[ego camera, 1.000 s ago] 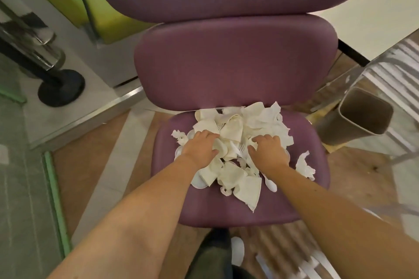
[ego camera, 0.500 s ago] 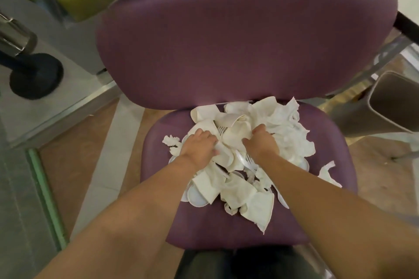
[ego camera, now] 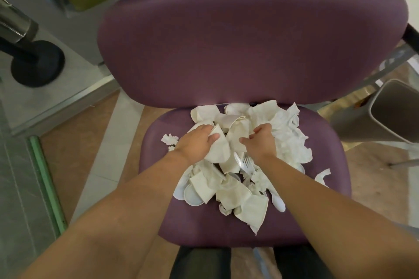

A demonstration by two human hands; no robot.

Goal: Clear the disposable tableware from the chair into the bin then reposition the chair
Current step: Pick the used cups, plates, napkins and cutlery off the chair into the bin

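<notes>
**Both hands grasping crushed cups on the chair seat**

Head view: left grip (ego camera: 196, 142) curled over a flattened paper cup (ego camera: 218, 147), thumb pressed on its upper face, fingers tucked beneath. Right grip (ego camera: 260, 142) clenched round another crumpled cup (ego camera: 237, 134), thumb toward the centre, fingertips buried in the paper. Both forearms reaching in from the bottom edge, meeting over the middle of the heap.

Pile of disposable tableware (ego camera: 240, 174) spread across the back and centre of the purple chair seat (ego camera: 322, 217): squashed cups, torn napkins, small round white lids near the left front, a clear plastic fork (ego camera: 247, 163) just below the right wrist, a white spoon (ego camera: 279, 203) beside the right forearm. One torn scrap (ego camera: 323, 176) lying apart on the right side of the seat, another shredded bit (ego camera: 169, 138) just left of the left hand.

Padded backrest (ego camera: 249, 45) rising directly behind the heap. Grey bin (ego camera: 383, 115) standing on the floor right of the chair, tilted in view, mouth open. Black round base with a chrome post (ego camera: 37, 63) at far left
</notes>
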